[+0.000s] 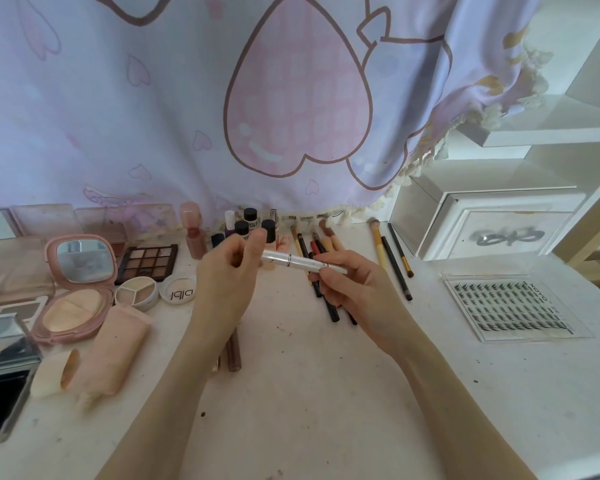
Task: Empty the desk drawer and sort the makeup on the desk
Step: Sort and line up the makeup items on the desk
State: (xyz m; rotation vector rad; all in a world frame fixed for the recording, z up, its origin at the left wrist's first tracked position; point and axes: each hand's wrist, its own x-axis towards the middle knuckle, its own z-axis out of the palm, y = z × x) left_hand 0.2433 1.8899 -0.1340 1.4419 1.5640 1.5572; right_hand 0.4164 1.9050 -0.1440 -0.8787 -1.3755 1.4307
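A crowded white desk point(291, 393) under a pink curtain. Both hands, left point(227, 271) and right point(354, 289), pinch a white pen point(302, 262) above the pencils point(323, 271). A slip could scatter that sorted row.
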